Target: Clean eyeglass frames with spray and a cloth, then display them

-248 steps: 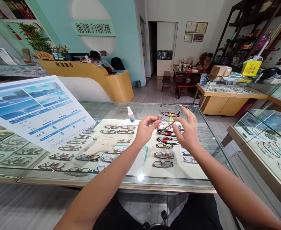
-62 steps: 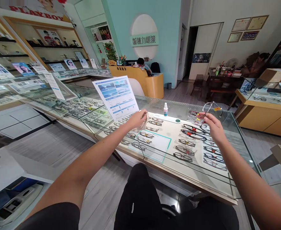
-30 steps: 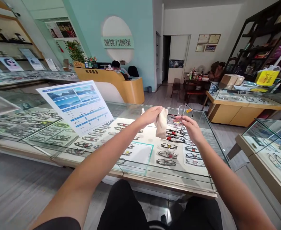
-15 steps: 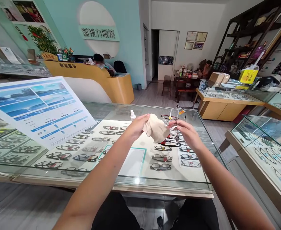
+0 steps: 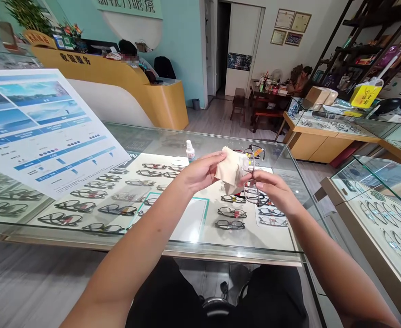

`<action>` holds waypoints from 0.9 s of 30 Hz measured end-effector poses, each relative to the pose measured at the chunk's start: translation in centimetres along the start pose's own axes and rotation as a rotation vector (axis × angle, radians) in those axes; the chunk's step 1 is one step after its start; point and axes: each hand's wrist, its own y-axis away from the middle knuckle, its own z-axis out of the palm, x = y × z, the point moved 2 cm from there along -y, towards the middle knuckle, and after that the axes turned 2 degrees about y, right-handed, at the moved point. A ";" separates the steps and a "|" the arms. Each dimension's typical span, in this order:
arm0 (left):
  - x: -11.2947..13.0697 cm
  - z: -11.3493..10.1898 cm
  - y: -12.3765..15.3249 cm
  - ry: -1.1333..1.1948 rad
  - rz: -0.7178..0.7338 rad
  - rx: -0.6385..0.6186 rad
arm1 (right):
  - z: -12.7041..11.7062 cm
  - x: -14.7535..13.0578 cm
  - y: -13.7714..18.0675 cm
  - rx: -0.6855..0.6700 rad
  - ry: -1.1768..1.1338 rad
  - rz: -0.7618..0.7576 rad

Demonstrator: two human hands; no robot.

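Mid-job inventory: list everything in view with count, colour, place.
glass cases: several, clear-topped, centre and right
cloth: one, cream, centre
held glasses: one, dark, centre
displayed glasses: many, mostly dark, in glass cases
bottle: one, white, on centre case
printed sheet: one, white-blue, left
desk: one, yellow, back left
plant: one, green, top left
people: two, dark-haired, background
certificates: four, mostly white, top right
boxes: two, brown, right
container: one, yellow, right
shelf: one, dark, top right
bin: one, grey, beside desk
left hand: one, bare, holding cloth
right hand: one, bare, gripping held glasses
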 end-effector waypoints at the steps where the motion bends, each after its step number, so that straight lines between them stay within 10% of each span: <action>1: 0.0 0.1 0.2 -0.041 0.009 -0.014 | 0.1 -0.1 0.0 -0.008 0.007 -0.007; 12: 1.1 1.6 1.8 -0.717 0.573 0.094 | 0.8 -0.4 0.3 -0.065 0.018 -0.008; 27: -0.8 0.8 0.3 -0.151 0.146 0.099 | 1.2 0.5 0.1 -0.070 -0.017 0.013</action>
